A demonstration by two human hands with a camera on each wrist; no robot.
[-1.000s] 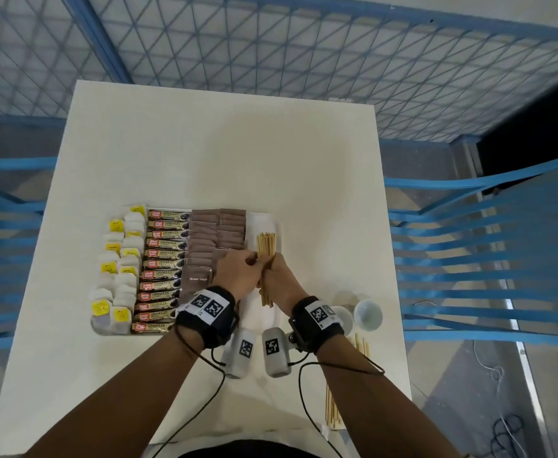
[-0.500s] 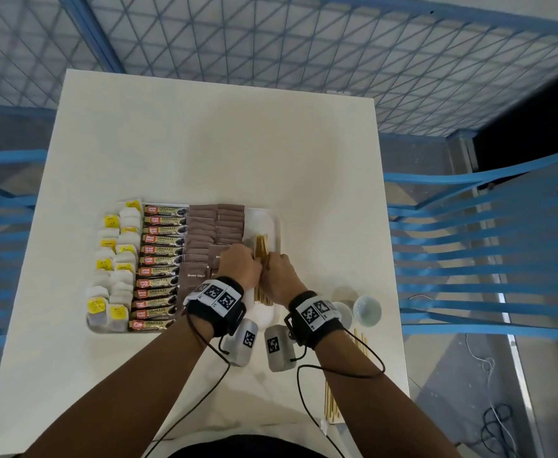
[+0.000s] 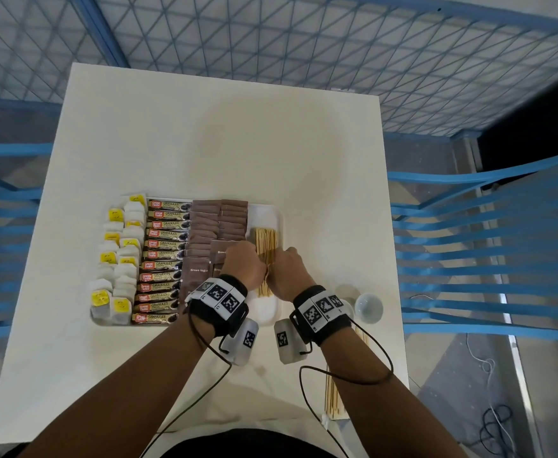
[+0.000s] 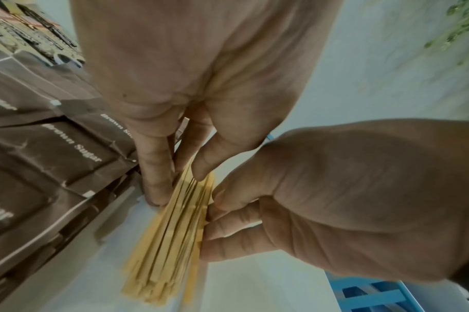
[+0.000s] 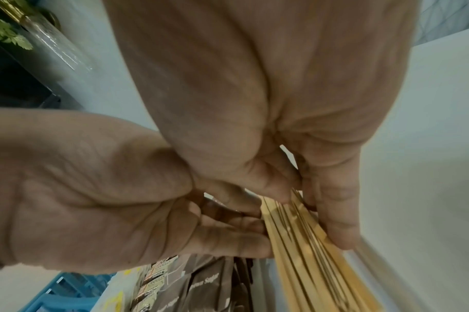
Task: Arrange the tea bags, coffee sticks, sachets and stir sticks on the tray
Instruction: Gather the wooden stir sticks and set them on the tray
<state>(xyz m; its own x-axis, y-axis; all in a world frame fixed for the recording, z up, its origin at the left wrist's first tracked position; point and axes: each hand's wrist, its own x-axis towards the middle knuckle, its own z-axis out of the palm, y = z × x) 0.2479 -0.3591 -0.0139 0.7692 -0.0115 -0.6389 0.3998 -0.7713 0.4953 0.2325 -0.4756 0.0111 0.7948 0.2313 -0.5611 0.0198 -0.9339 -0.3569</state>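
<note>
Tea bags [image 3: 114, 259], coffee sticks [image 3: 162, 259] and brown sugar sachets [image 3: 216, 223] already fill the tray [image 3: 279, 219]; left hand [image 3: 242, 264] and right hand [image 3: 287, 271] pinch the wooden stir sticks [image 3: 265, 246] into its right end (spares [image 3: 332, 395] remain on the surface [image 3: 205, 127]).

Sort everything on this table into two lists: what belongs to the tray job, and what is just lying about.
Job:
tray
tea bags
coffee sticks
sugar sachets
stir sticks, gripped by left hand and right hand
spare stir sticks at the table's near edge

Lying about:
white cup
blue chairs
</note>
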